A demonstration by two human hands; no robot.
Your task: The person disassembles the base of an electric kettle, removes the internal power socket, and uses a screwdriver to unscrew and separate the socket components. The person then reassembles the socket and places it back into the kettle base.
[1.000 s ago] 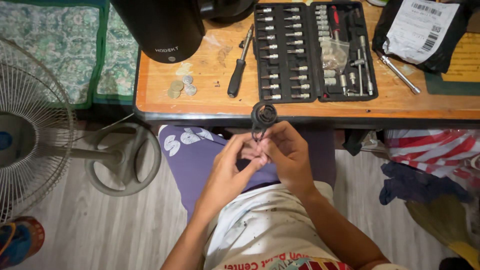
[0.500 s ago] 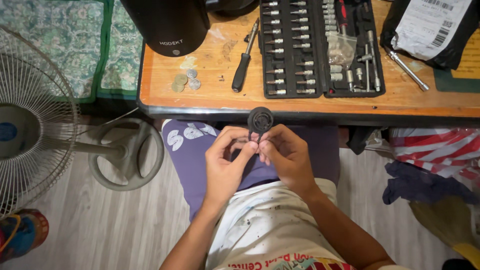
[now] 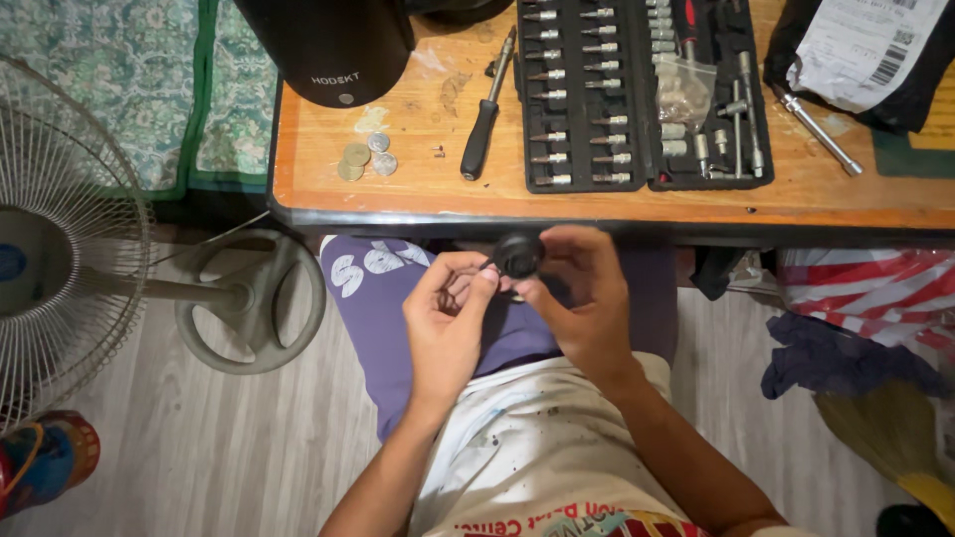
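A small round black part [image 3: 518,255] sits between both my hands, just below the front edge of the wooden table [image 3: 418,189]. My right hand [image 3: 582,298] wraps its fingers over the part's top and right side. My left hand [image 3: 448,318] pinches its left edge with thumb and forefinger. Both hands hover over my lap, above purple shorts and a white shirt. What lies under the part is hidden by my fingers.
On the table are a black screwdriver [image 3: 485,114], an open black socket and bit case [image 3: 637,89], several coins [image 3: 363,157], a black cylindrical appliance [image 3: 328,45], a loose metal wrench bar [image 3: 818,127] and a black parcel bag [image 3: 865,50]. A standing fan [image 3: 70,249] stands left.
The round part has been turned in my hands and now sits a little lower and nearer the table edge; my right hand has closed over its top. The view shifted slightly.
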